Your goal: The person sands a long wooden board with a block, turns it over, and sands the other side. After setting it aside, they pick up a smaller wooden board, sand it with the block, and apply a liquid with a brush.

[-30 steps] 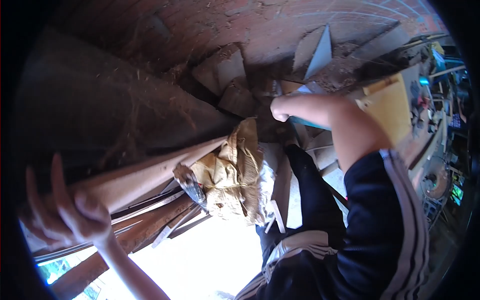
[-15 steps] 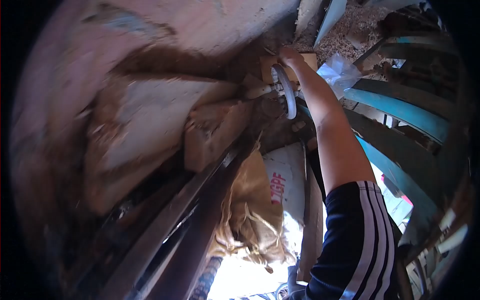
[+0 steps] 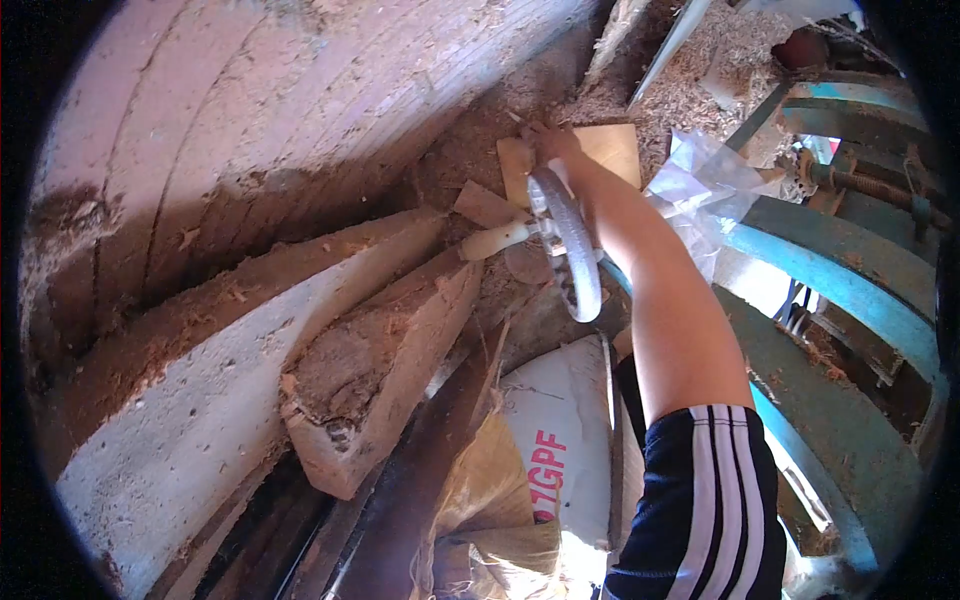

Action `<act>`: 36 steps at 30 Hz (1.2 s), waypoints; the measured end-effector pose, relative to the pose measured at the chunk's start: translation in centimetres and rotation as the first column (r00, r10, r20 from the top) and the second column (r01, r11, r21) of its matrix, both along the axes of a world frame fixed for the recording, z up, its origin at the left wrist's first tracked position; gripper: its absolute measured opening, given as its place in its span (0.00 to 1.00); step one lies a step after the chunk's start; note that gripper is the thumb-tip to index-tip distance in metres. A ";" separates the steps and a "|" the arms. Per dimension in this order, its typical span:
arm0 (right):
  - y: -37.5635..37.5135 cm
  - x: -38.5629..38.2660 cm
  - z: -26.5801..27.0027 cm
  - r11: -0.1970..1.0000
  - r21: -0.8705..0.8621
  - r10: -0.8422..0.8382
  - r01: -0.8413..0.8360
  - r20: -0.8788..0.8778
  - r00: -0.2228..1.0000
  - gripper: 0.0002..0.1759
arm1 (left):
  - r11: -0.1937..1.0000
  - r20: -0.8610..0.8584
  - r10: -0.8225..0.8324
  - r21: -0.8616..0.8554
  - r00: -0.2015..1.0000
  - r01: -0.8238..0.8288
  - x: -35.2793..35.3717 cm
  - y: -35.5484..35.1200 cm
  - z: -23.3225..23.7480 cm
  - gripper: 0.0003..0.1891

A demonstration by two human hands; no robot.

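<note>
My right hand (image 3: 552, 147) reaches far forward in the head view, at the end of a bare forearm with a dark, white-striped sleeve (image 3: 705, 500). It is over the left part of a flat tan wooden board (image 3: 612, 152). The fingers look curled, and a thin pale tip sticks out beyond them; what it belongs to is too small to tell. Just below the hand stands a grey ring-like wheel (image 3: 575, 245), seen nearly edge-on, with a pale handle (image 3: 490, 241) on its left. My left hand is out of view.
Crumpled clear plastic (image 3: 690, 180) lies right of the board, beside curved teal metal bars (image 3: 800, 240). On the left are a dusty plank wall (image 3: 250, 100), a pale slab (image 3: 200, 370) and a brick-like block (image 3: 380, 380). A white sack (image 3: 565, 430) with red lettering lies below.
The view has shifted and sharpened, so the wheel and sack appear lower. My right hand has moved from the board's upper edge down onto its left part.
</note>
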State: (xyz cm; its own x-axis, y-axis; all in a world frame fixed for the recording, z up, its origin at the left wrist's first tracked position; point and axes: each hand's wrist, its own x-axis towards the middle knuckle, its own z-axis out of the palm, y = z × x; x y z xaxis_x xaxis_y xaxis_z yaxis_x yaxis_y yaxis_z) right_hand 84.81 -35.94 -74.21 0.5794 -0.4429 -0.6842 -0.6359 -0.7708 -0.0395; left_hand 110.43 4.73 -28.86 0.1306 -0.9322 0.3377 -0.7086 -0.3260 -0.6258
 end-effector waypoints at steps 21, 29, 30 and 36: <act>10.7 -0.5 31.4 0.834 -0.361 -0.084 0.418 0.665 0.742 0.16 | 0.991 0.297 0.137 -0.045 0.945 -0.129 -2.1 6.5 26.0 0.21; 29.4 -8.0 56.4 0.827 -0.288 0.070 0.483 0.905 0.419 0.19 | 0.957 0.162 0.219 -0.227 0.962 -0.180 -15.1 17.8 45.2 0.21; 32.7 -10.9 60.1 0.849 -0.281 0.094 0.448 0.914 0.396 0.18 | 0.962 0.038 0.145 -0.240 0.989 -0.132 -15.3 18.8 45.4 0.24; 49.3 -30.0 76.6 0.905 -0.425 0.402 0.008 0.863 0.307 0.15 | 0.944 -0.342 -0.132 -0.330 0.931 0.012 -26.1 28.9 48.8 0.35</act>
State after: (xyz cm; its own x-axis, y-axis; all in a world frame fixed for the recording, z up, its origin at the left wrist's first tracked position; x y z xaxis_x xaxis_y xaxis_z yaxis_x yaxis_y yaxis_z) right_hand 54.80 13.36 2.35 0.8256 -0.2620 0.4998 -0.1638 -0.9588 -0.2321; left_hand 84.29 33.64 19.92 0.2336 -0.7946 0.5603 -0.8924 -0.4040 -0.2008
